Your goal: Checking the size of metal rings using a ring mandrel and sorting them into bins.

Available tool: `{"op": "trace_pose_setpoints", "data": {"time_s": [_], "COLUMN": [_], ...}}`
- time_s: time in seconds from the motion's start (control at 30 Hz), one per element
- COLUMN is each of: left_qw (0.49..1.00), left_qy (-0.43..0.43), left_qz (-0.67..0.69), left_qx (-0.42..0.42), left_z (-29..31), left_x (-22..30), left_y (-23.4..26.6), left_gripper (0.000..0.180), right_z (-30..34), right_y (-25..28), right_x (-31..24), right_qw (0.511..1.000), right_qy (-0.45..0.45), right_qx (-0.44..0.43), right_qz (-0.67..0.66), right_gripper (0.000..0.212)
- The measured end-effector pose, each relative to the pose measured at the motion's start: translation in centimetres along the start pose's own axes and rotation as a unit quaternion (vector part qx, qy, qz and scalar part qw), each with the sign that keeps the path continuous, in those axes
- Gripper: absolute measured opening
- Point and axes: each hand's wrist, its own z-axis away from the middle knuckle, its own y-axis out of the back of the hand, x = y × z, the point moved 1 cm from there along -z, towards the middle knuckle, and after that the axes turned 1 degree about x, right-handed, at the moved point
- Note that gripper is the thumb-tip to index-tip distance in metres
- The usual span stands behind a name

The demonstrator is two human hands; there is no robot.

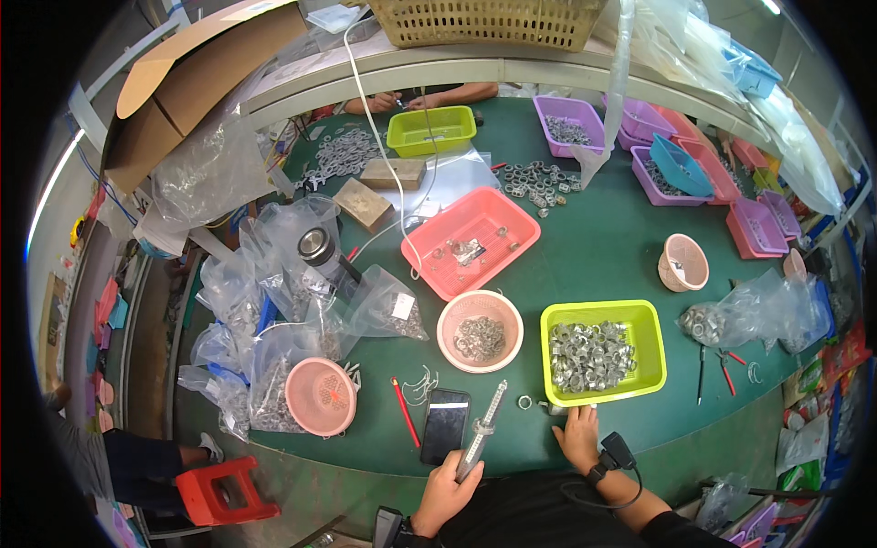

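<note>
My left hand (448,493), at the table's near edge, is closed round the thick grey end of a tapered, ridged metal rod (475,446). The rod tilts up and to the right, and what looks like a metal ring sits partway along it. My right hand (578,441) rests with fingers stretched out at the near side of a yellow-green tray (603,396), which holds many metal rings (592,356). Close to its fingertips lie a small metal piece (554,408) and a single loose ring (524,402). Beside my left hand lies a phone (445,426).
Behind are a pink basket of small parts (447,352) and a pink tray (418,247). Plastic bags of parts (274,384) crowd the left, near a dark bottle (320,251). A red pen (406,411) lies left of the phone. Another person's hands (388,100) work across the table.
</note>
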Motion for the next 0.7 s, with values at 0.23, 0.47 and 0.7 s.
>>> {"op": "trace_pose_setpoints", "data": {"time_s": [0.23,0.47,0.7], "left_qw": [0.999,0.984,0.967], "left_qy": [0.006,0.052,0.073], "left_qz": [0.034,0.172,0.243], "left_qx": [0.015,-0.014,-0.024], "left_z": [0.7,0.6,-0.4], "left_x": [-0.7,-1.3,-0.6], "left_y": [0.2,0.0,-0.8], "left_gripper": [0.023,0.017,0.016], "right_z": [0.1,0.3,-0.4], "right_y": [0.1,-0.4,1.3], "right_x": [1.1,2.6,1.0], "right_qw": [0.993,0.998,0.854], "right_qy": [-0.001,0.028,-0.083], "right_qx": [0.089,0.046,-0.218], "right_qz": [0.072,-0.017,-0.466], "right_gripper": [0.039,0.043,0.050]}}
